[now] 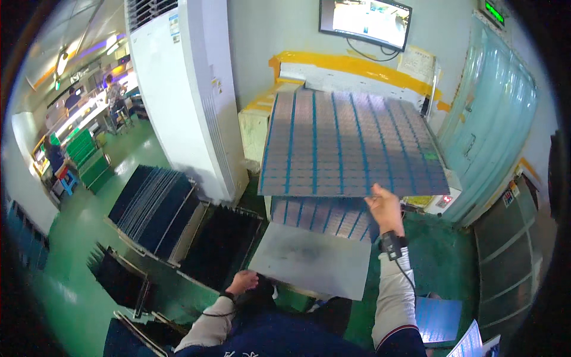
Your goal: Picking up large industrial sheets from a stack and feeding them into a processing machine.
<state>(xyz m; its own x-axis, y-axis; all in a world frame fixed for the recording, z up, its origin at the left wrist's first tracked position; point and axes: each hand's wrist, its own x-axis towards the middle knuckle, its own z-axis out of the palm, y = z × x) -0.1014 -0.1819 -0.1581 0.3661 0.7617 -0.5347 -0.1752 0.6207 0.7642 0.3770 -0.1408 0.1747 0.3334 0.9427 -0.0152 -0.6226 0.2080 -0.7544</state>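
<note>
My right hand [385,209] is closed on the near edge of a large circuit board panel [351,143], with the thumb over its top. Blue lines cross the panel's brownish, finely patterned face. Its far part reaches toward the back wall. Below it, partly covered, lies a second similar panel [321,215]. Nearer to me is a plain grey sheet [315,259] with a dark smudge in its middle. My left hand [242,282] has its fingers curled at the sheet's left near corner and appears to pinch it. What supports the sheet is mostly hidden.
Racks of dark upright panels [153,208] and black slotted racks [220,247] stand on the green floor at left. A tall white cabinet [178,101] rises behind them. At right hang translucent curtain strips [493,119]. More panels [437,319] lie low at right.
</note>
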